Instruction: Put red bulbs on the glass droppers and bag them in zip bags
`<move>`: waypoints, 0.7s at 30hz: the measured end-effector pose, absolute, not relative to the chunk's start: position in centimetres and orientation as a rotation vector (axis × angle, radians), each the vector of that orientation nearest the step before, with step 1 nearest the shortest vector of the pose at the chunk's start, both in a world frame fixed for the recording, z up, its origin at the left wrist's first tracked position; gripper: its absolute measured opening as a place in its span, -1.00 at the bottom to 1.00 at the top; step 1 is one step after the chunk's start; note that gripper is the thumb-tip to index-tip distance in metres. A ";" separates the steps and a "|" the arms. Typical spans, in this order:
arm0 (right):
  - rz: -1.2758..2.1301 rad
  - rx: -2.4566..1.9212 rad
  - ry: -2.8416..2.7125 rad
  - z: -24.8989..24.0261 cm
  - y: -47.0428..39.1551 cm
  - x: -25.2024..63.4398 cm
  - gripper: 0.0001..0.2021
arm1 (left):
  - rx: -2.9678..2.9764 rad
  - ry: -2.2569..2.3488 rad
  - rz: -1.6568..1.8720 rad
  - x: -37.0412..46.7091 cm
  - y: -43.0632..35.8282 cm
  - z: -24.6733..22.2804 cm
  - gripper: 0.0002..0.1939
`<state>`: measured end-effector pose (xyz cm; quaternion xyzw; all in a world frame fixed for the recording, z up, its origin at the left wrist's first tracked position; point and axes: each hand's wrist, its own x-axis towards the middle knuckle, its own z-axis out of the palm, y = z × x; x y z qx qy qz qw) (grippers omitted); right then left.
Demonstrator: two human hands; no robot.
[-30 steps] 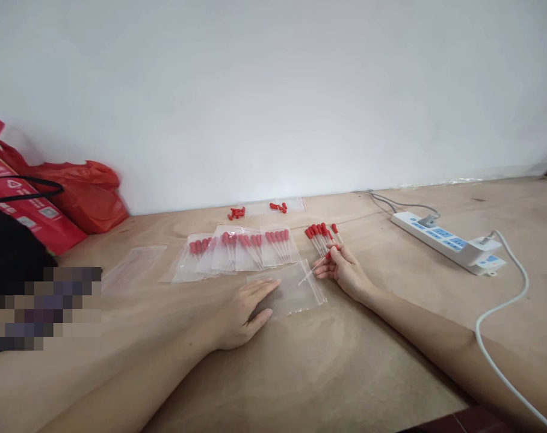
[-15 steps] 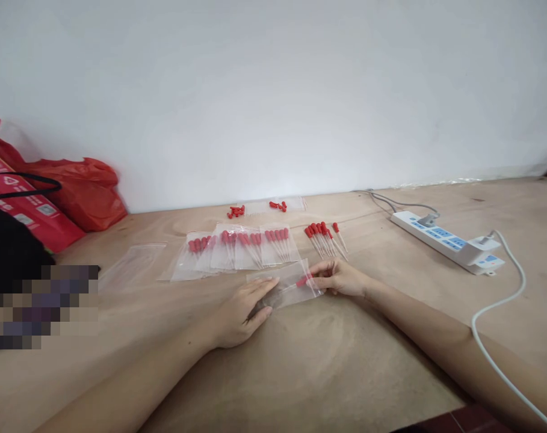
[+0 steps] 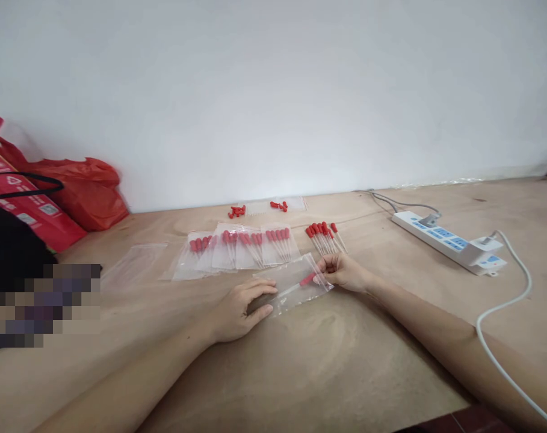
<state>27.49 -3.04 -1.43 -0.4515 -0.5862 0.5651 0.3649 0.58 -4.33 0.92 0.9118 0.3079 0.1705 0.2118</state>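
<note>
My right hand (image 3: pixel 340 272) pinches the red bulb of a dropper (image 3: pixel 306 279), its fingers at the mouth of a clear zip bag (image 3: pixel 295 293). The dropper's pale stem lies inside the bag and points left. At the bag's left end rests my left hand (image 3: pixel 239 310), thumb and fingers stretched apart; its fingertips touch or nearly touch the plastic. Just beyond my right hand lies a loose group of red-bulbed droppers (image 3: pixel 321 236). Behind the bag, several filled zip bags (image 3: pixel 237 246) overlap in a row, with droppers showing through.
Loose red bulbs (image 3: pixel 237 211) and a further clear bag (image 3: pixel 257 207) lie near the wall. A flat zip bag (image 3: pixel 135 264) is at the left. On the right sits a power strip (image 3: pixel 440 237) with a white cable (image 3: pixel 494 310). Red bags (image 3: pixel 90 192) stand far left, beside a blurred-out patch.
The bag and the dropper have shifted slightly right with my right hand. My left hand's fingers, which lay over the bag's left part, now sit at its left edge.
</note>
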 end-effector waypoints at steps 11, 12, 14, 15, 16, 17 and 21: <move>0.165 -1.754 -1.544 -1.3 0.0 31.3 -0.80 | 2.527 0.878 0.446 0.5 -4.4 0.7 -0.80; 0.111 -1.856 -1.473 -1.4 0.5 31.9 -0.79 | 2.519 0.884 0.450 0.5 -4.4 0.7 -0.83; 0.116 -1.985 -1.402 -1.7 1.5 32.8 -0.72 | 2.506 0.883 0.453 0.5 -4.4 0.8 -0.87; 0.141 -2.020 -1.403 -1.9 1.8 33.1 -0.69 | 2.502 0.881 0.450 0.5 -4.5 0.8 -0.88; 0.161 -2.045 -1.416 -2.0 2.1 33.2 -0.68 | 2.499 0.878 0.447 0.5 -4.5 0.9 -0.88; 0.174 -2.069 -1.434 -2.1 2.2 33.3 -0.68 | 2.499 0.873 0.444 0.5 -4.5 0.9 -0.88; 0.158 -2.218 -1.484 -2.0 2.5 33.6 -0.71 | 2.500 0.866 0.448 0.6 -4.5 0.9 -0.87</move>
